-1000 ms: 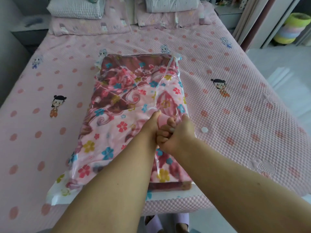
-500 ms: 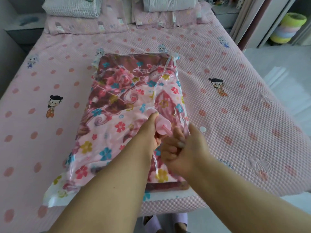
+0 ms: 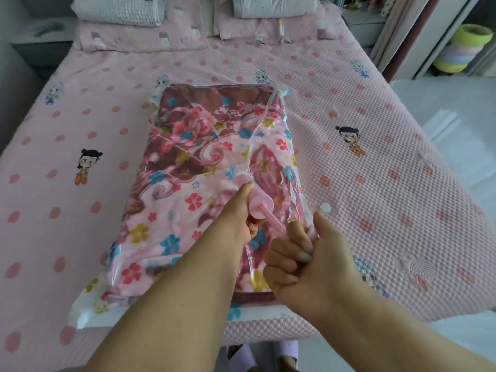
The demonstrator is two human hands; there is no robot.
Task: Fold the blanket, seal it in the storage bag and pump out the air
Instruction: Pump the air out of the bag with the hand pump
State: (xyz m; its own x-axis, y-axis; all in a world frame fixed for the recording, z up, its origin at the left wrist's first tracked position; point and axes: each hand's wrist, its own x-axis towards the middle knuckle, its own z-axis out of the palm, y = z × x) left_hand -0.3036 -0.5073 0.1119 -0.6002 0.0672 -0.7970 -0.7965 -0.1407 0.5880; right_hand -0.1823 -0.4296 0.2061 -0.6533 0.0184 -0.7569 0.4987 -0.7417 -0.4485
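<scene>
1. Here, a folded floral blanket [image 3: 188, 189] lies sealed inside a clear storage bag [image 3: 88, 315] at the bed's [image 3: 402, 210] centre.
2. The left hand [image 3: 239, 210] curls around a pink pump [image 3: 257, 205] barrel, steadying it on the bag.
3. At 4 o'clock from the barrel, the right hand [image 3: 308, 259] grips the drawn-out handle.
4. The pumping step looks underway; next, likely push the handle back in.

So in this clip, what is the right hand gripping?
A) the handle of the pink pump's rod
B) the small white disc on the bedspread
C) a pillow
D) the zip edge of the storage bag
A: the right hand is curled round the handle end of the pink pump, whose rod is drawn out of the barrel that the left hand grips.
</scene>
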